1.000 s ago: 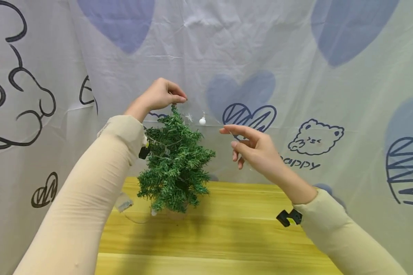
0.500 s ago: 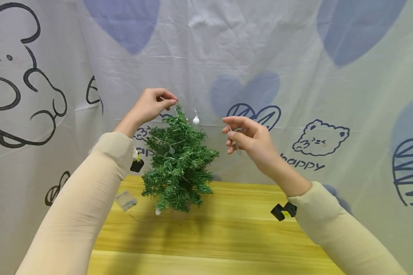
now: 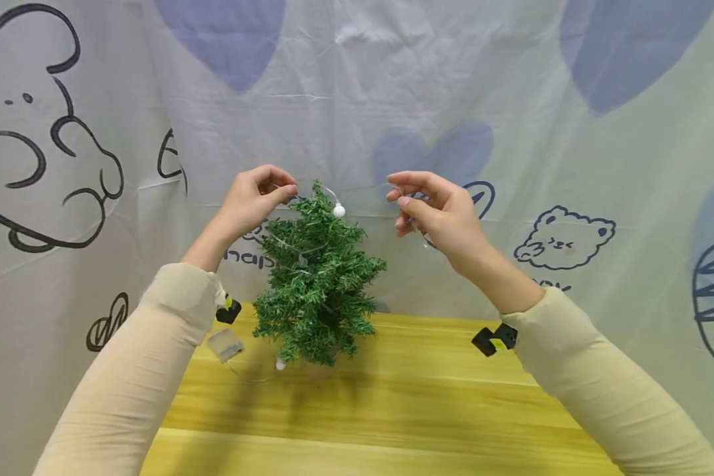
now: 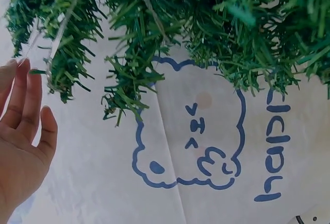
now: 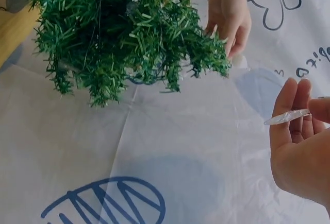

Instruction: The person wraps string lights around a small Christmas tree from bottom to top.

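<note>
A small green artificial Christmas tree (image 3: 318, 284) stands upright with a thin clear string of lights (image 4: 62, 28) wound round it. My left hand (image 3: 250, 201) is at the left of the treetop, pinching the light wire between thumb and fingers. Off to the right of the top, my right hand (image 3: 443, 208) pinches the far part of the string. From its fingers a clear pointed piece (image 5: 286, 117) sticks out in the right wrist view. A round white bulb (image 3: 339, 210) hangs on the wire just right of the treetop.
The tree's base rests on a yellow wooden table (image 3: 393, 396). Left of it lies a clear battery box (image 3: 225, 345) with a lead running to the tree. Near the base sits another white bulb (image 3: 281, 364). A printed curtain (image 3: 345, 86) hangs close behind.
My left hand has moved left and down from above the treetop to its left side. My right hand has risen slightly. The white bulb now hangs closer to the treetop.
</note>
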`<state>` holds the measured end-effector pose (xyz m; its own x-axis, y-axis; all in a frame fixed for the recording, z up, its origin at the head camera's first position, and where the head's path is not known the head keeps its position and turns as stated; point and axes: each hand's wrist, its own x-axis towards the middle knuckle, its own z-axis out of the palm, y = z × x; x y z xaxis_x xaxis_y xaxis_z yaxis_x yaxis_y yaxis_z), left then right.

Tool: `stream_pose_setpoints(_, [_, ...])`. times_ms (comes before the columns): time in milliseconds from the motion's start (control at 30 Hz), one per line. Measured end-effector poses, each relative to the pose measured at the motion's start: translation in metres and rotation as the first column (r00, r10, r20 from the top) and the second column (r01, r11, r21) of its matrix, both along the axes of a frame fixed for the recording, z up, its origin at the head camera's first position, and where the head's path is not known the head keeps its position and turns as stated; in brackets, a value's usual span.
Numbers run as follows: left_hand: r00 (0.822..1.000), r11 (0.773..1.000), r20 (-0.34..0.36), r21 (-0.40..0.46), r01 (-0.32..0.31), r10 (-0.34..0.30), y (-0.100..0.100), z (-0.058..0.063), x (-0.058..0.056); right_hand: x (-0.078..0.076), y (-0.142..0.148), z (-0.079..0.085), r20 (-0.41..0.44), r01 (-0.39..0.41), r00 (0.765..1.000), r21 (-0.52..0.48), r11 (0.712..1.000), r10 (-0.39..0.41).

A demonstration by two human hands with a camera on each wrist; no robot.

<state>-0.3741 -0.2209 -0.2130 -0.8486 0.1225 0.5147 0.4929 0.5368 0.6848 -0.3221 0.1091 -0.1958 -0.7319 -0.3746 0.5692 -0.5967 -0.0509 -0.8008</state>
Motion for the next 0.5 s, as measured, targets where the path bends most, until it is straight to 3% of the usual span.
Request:
stream_pose_setpoints(133, [0.996, 0.998, -0.084, -0.064, -0.012, 0.007, 0.005, -0.005, 0.006, -0.006, 0.010, 0.000, -0.026, 0.050, 0.998, 0.024, 0.998, -0.050])
stream_pose_setpoints(300, [0.978, 0.988, -0.208, -0.154, -0.026, -0.007, 0.014, -0.008, 0.012, -0.016, 0.019, 0.001, -0.073, 0.123, 0.990, 0.061, 0.990, -0.119])
stream_pose_setpoints(500, [0.965, 0.987, -0.260, -0.162, -0.019, -0.024, 0.021, -0.014, 0.016, -0.029, 0.017, 0.008, -0.046, 0.176, 0.984, 0.131, 0.976, -0.172])
